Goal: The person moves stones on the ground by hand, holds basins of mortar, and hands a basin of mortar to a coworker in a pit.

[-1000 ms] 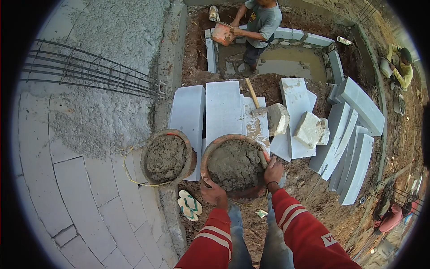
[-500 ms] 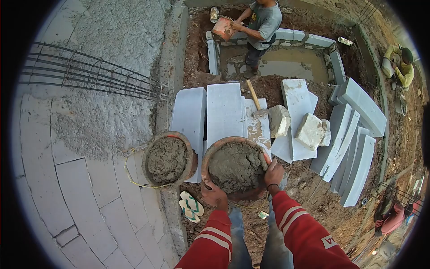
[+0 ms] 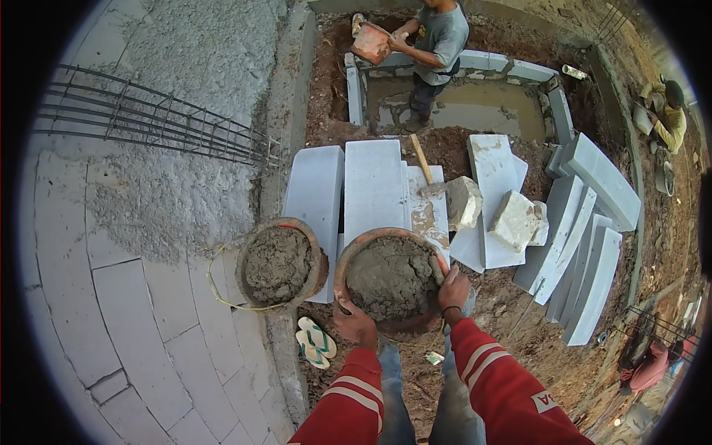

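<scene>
A round bucket [image 3: 340, 276] full of wet grey mortar [image 3: 391, 276] is between my two hands. My left hand [image 3: 354, 325] grips its near left side, and my right hand [image 3: 454, 289] holds the right rim with the thumb on top. The fingers under the rim are partly hidden. To the left stands a second bucket [image 3: 319, 268], also filled with mortar, with a thin yellow handle [image 3: 215, 293] hanging off its side. Just beyond the held bucket lie pale blocks [image 3: 373, 182].
A hammer [image 3: 422, 159] and broken stone chunks [image 3: 464, 204] lie past my right hand. More blocks [image 3: 586, 267] are stacked right. Slippers [image 3: 317, 341] lie near my feet. A co-worker [image 3: 443, 37] with a bucket [image 3: 371, 43] stands in the pit. Rebar [image 3: 156, 111] juts in left.
My hands and the bucket stay almost in place. The co-worker in the pit has tilted the bucket slightly and shifted their arms. The view has moved a little.
</scene>
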{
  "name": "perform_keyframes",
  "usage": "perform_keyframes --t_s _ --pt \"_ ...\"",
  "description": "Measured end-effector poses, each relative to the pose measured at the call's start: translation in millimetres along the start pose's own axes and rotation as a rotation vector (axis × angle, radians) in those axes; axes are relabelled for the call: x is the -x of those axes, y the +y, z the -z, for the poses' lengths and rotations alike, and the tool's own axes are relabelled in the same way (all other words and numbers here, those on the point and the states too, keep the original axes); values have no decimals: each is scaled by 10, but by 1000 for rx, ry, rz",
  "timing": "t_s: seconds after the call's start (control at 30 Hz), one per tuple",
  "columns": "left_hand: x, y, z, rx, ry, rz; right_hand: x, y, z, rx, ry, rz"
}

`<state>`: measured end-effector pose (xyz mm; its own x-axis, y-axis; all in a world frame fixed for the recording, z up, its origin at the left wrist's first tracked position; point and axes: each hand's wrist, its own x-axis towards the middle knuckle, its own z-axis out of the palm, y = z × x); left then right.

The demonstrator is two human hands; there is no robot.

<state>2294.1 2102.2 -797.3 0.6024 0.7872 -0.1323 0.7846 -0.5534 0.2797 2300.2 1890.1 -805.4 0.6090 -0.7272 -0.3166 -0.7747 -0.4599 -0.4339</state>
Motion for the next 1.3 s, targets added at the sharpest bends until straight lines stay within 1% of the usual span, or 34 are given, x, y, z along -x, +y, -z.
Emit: perform_keyframes --t_s 0.4,0.63,0.83,1.07,1.17,1.3 --pt "3 46 41 5 -1 -21 -17 57 -40 -12 -30 -2" --pt "-13 -28 -28 19 8 -23 -11 63 -57 -6 6 22" --pt "-2 7 -12 14 49 -39 -19 62 -54 -14 -9 26" --pt "4 5 -4 -5 8 -1 -35 118 -102 -1 -21 64" --pt "-5 -27 -22 3 2 -2 -33 110 -95 -8 -24 29" --pt "2 -12 1 25 -19 5 -24 86 -78 11 -18 36"
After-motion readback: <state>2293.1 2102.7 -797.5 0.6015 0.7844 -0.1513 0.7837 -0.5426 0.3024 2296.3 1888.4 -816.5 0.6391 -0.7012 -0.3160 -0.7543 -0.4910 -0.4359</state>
